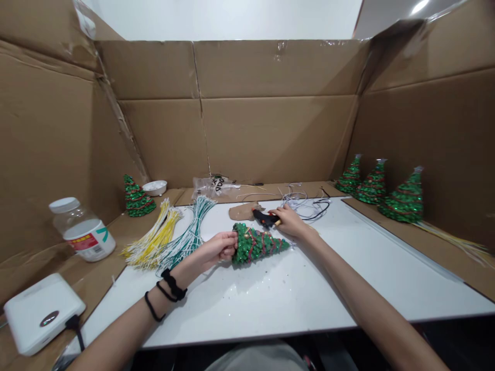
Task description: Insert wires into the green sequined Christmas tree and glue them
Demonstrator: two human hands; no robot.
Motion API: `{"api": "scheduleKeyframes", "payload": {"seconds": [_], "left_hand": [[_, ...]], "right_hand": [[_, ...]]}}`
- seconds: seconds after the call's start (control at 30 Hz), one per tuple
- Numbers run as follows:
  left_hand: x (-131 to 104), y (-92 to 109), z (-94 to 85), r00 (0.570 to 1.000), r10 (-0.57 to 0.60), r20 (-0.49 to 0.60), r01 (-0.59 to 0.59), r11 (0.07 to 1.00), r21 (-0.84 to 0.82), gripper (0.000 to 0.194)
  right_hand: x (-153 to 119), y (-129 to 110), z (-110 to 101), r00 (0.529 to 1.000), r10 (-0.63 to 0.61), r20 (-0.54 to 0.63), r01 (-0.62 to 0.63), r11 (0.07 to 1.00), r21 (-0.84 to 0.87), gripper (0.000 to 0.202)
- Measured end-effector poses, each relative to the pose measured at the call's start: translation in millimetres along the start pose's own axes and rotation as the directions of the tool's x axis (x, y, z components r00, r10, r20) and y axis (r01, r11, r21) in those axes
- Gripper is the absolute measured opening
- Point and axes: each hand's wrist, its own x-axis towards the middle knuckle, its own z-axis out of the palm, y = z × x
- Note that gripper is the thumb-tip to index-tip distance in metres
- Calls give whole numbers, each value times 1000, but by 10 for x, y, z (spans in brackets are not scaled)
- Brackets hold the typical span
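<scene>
A green tinsel Christmas tree [257, 245] with red garland lies on its side above the white board [278, 304], its tip pointing right. My left hand [223, 246] grips its base end, fingers closed round the edge. Beyond the tree, my right hand [289, 221] is closed on the handle of a black glue gun [265, 218]. The gun's nose points left, by a brown patch [242, 211] on the board. Bundles of yellow-white stems [152, 242] and green-white stems [189, 232] lie left of the tree.
Cardboard walls [270, 139] surround the board. At left stand a jar [87, 234], a white device [44, 314], a small tree [137, 198] and a white bowl [155, 188]. Several trees [404, 198] stand at right. Loose wires [303, 203] and a plastic bag [214, 187] lie behind.
</scene>
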Motion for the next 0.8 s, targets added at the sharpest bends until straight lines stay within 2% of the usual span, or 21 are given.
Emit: {"api": "scheduleKeyframes", "payload": {"seconds": [0.1, 0.17, 0.27, 0.4, 0.47, 0.6, 0.73, 0.8], "left_hand": [[-6, -7, 20, 1000, -3, -8, 3, 1000, 8, 21], [-3, -18, 26, 1000, 6, 9, -6, 1000, 7, 22], [9, -39, 27, 1000, 14, 10, -14, 1000, -4, 21], [24, -46, 20, 1000, -2, -7, 1, 999, -42, 17], [28, -39, 14, 1000, -28, 1, 28, 995, -96, 18], [27, -25, 30, 998, -62, -10, 60, 990, -131, 30], [5, -33, 84, 1000, 24, -7, -24, 999, -30, 35], [-7, -39, 105, 999, 41, 1, -41, 999, -17, 35]], "right_hand": [[19, -42, -113, 992, 71, -100, -64, 995, 75, 25], [33, -65, -206, 971, 150, -187, -122, 981, 153, 17], [55, -88, -303, 940, 249, -235, -172, 937, 305, 25], [70, -96, -309, 943, 309, -123, -193, 808, 556, 36], [67, -96, -295, 934, 346, -87, -221, 754, 619, 39], [37, -123, -306, 921, 388, -29, -282, 716, 639, 36], [-7, -155, -314, 939, 328, 99, -313, 704, 637, 29], [-20, -140, -280, 942, 287, 174, -331, 714, 617, 33]]}}
